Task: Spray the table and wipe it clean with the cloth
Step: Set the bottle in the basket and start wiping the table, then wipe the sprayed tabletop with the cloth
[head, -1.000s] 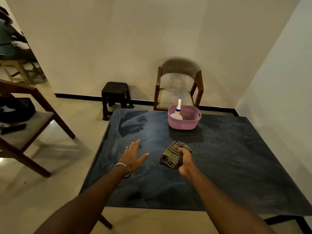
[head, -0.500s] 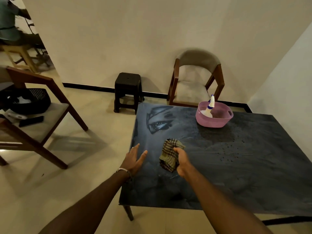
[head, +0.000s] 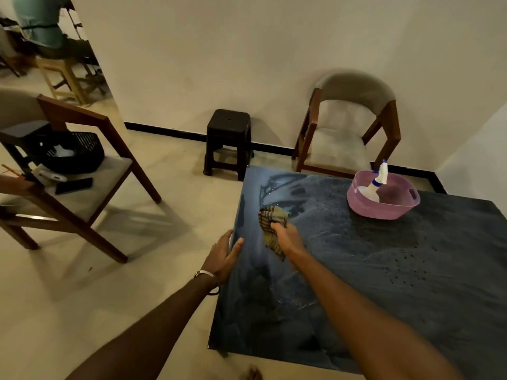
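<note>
The dark stone table [head: 397, 283] fills the right half of the view, with wet streaks on its left part and droplets on the right. My right hand [head: 286, 237] grips a bunched checked cloth [head: 270, 224] just over the table near its left edge. Resting on that left edge is my left hand [head: 223, 257], fingers apart, thumb on the top surface. At the far side of the table a white spray bottle [head: 377, 182] with a blue collar leans inside a pink basin [head: 384, 197].
A wooden armchair [head: 345, 135] and a dark stool [head: 229, 142] stand against the far wall. To the left is a wooden chair [head: 82, 171] carrying a black basket and a phone. A person sits far back at the upper left. Open floor lies left of the table.
The view has swung left. My right hand carried the cloth toward the table's left edge, and my left hand slid from the tabletop onto that edge.
</note>
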`<action>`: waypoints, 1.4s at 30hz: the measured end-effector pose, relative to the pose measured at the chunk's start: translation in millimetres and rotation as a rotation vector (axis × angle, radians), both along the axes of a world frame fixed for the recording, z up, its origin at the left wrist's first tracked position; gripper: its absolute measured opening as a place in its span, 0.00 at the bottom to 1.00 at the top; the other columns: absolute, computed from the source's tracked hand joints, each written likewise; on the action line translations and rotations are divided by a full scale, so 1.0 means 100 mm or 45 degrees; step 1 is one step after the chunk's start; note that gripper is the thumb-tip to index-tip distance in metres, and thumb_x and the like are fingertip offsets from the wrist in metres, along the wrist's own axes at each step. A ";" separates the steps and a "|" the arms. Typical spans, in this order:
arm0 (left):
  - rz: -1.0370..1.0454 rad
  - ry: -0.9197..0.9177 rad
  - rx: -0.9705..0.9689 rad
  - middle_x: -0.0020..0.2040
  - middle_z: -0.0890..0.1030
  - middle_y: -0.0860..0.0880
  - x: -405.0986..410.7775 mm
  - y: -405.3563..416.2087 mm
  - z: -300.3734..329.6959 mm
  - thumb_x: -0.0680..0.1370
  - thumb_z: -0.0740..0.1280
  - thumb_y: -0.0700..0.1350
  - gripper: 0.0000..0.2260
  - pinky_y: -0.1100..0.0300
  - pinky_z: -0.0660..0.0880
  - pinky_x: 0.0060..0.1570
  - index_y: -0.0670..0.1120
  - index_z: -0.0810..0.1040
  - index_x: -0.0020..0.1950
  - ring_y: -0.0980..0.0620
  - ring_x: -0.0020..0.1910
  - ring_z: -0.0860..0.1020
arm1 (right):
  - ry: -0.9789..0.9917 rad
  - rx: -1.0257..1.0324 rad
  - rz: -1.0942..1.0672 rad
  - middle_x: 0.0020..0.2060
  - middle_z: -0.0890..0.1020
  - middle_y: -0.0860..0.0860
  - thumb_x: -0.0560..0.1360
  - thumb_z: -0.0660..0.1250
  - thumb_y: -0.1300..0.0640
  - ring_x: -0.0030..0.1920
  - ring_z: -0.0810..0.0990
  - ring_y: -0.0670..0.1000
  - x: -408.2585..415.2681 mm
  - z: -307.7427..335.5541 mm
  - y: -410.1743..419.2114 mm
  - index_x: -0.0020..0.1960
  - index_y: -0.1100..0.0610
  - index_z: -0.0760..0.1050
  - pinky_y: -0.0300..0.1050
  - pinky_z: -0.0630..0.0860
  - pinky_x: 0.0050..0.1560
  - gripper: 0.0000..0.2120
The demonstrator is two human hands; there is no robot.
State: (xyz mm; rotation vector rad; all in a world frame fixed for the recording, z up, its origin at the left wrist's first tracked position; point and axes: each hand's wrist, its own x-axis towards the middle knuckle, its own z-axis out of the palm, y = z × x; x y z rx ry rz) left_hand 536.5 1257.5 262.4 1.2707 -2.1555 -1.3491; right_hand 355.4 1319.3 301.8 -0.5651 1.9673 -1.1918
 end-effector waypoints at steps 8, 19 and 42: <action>0.015 0.027 0.015 0.75 0.65 0.48 0.10 0.02 -0.24 0.75 0.50 0.68 0.35 0.52 0.60 0.72 0.48 0.60 0.76 0.50 0.73 0.63 | 1.020 0.329 1.289 0.81 0.54 0.52 0.78 0.60 0.47 0.80 0.51 0.56 0.29 -0.92 0.58 0.81 0.47 0.53 0.59 0.48 0.79 0.33; -0.079 0.080 0.142 0.75 0.65 0.45 0.07 -0.12 -0.38 0.77 0.51 0.54 0.29 0.47 0.62 0.72 0.44 0.60 0.76 0.48 0.73 0.64 | 1.280 0.450 1.465 0.79 0.34 0.48 0.78 0.45 0.29 0.77 0.28 0.55 0.43 -1.26 0.48 0.79 0.41 0.33 0.60 0.29 0.75 0.38; -0.013 0.040 0.267 0.78 0.57 0.47 0.11 -0.20 -0.65 0.82 0.53 0.44 0.23 0.49 0.53 0.76 0.45 0.56 0.78 0.50 0.77 0.55 | 1.097 0.621 0.926 0.81 0.39 0.49 0.80 0.47 0.34 0.80 0.34 0.56 0.97 -1.37 0.29 0.81 0.41 0.38 0.68 0.36 0.75 0.34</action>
